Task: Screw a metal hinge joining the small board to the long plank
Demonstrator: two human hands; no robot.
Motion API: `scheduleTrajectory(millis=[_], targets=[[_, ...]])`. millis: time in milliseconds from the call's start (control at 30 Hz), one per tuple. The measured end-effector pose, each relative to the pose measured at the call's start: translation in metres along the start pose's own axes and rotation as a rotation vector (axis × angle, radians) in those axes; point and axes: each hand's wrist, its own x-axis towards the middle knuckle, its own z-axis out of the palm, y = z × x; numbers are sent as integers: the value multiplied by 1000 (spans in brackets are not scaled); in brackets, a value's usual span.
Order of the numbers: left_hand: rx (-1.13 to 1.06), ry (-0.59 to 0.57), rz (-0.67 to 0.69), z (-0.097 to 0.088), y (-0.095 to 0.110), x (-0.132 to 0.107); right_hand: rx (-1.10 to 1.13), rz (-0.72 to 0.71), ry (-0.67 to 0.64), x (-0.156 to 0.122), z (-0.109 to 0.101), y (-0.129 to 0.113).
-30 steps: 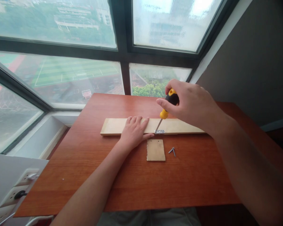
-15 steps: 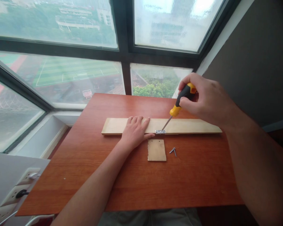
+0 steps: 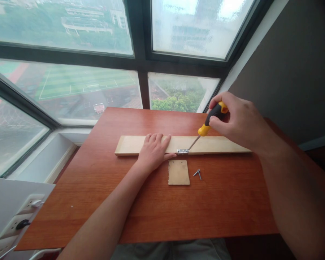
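A long pale wooden board (image 3: 211, 145) lies across the table. My left hand (image 3: 155, 150) rests flat on it, fingers spread, thumb along its front edge. Just right of that thumb, a small metal hinge (image 3: 183, 151) sits at the board's near edge. In my right hand (image 3: 234, 117) is a yellow and black screwdriver (image 3: 210, 118), gripped by its handle and slanting down to the left. Its tip is by the right end of the hinge; whether it touches is too small to tell. In front lie a small wooden piece (image 3: 178, 173) with two holes and some loose screws (image 3: 197, 174).
The reddish-brown wooden table (image 3: 97, 202) stands against large windows with a dark frame (image 3: 143, 65). A grey wall (image 3: 292, 72) rises on the right. At the lower left are power sockets (image 3: 16, 224) with plugs in them.
The screwdriver has shifted slightly right and down with my right hand, its tip now at the hinge's right end. My left hand stays in place on the board.
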Motion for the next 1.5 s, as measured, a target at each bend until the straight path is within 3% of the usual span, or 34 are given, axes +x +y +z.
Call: scheduleTrajectory(millis=[700,1100,1333,1500], targets=[[6,-3,1,-1,1,1,7,8,-1,0,0,1],[-9,-7,-3,-1,0,0,-210,-54,11,4,2,-14],[11,3,0,-1,1,0,-53,-128,-82,6,1,-19],[9,6,2,-2,1,0,-199,-52,-3,6,2,-18]])
